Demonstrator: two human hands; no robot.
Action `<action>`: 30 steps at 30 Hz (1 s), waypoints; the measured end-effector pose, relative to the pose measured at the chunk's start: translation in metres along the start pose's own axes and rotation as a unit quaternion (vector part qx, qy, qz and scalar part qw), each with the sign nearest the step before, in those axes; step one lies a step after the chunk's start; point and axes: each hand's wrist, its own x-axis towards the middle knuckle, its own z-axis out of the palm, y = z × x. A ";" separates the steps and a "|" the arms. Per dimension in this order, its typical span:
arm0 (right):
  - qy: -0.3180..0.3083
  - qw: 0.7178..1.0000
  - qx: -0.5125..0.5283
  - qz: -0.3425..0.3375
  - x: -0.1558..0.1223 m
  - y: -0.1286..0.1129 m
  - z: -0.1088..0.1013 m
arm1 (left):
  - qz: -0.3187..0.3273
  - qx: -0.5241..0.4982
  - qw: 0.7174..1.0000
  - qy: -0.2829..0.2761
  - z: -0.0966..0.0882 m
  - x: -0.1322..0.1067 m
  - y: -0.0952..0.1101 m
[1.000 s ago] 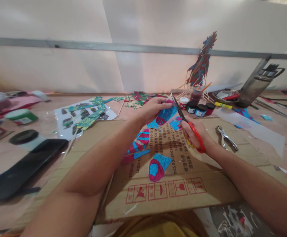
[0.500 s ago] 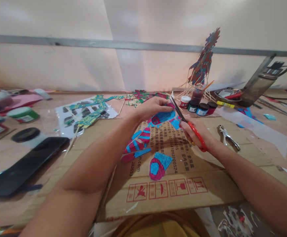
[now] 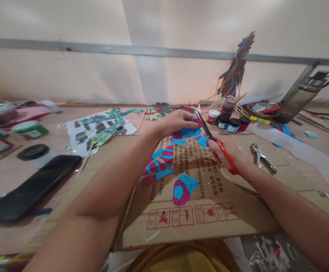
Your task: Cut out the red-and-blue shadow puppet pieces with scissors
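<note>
My left hand pinches the top of a blue and magenta painted paper figure that hangs down over a flattened cardboard sheet. In my right hand I grip red-handled scissors, and their dark blades point up and left against the figure's upper edge. Two more painted pieces lie on the cardboard below: a striped one and a rounded magenta and blue one.
A black phone and a black lid lie at the left. Small paint jars, a standing painted puppet on sticks, metal pliers, a steel bottle and green cut-outs crowd the table's far side.
The painted figure has turned a little lower and flatter in my left hand. The scissors stay at its upper edge. The view has shifted slightly.
</note>
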 end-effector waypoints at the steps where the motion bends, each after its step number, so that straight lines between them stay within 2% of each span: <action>1: 0.000 1.000 -0.003 -0.003 0.000 0.000 0.000 | 0.001 -0.001 1.000 0.000 0.000 0.000 0.000; 9: 0.013 1.000 0.002 -0.026 -0.001 -0.013 -0.002 | -0.015 0.020 1.000 0.003 -0.004 0.000 -0.005; 15: -0.043 0.999 0.031 0.006 -0.006 -0.022 -0.004 | -0.053 0.032 0.997 -0.037 -0.010 -0.003 -0.003; 19: -0.073 0.996 0.040 0.039 -0.007 -0.021 -0.010 | -0.081 0.046 0.994 -0.052 -0.023 -0.004 -0.010; 22: -0.112 0.993 -0.003 0.041 -0.009 -0.013 -0.021 | -0.075 0.000 0.997 -0.013 -0.039 -0.004 -0.020; 26: -0.093 0.990 -0.102 0.022 -0.019 0.005 -0.038 | -0.026 -0.125 0.987 0.101 -0.057 0.000 -0.032; 28: -0.127 0.982 -0.137 0.025 -0.028 0.013 -0.046 | -0.003 -0.185 0.972 0.142 -0.061 0.003 -0.039; 30: -0.171 0.971 -0.168 0.015 -0.037 0.020 -0.054 | -0.009 -0.226 0.959 0.170 -0.062 0.006 -0.049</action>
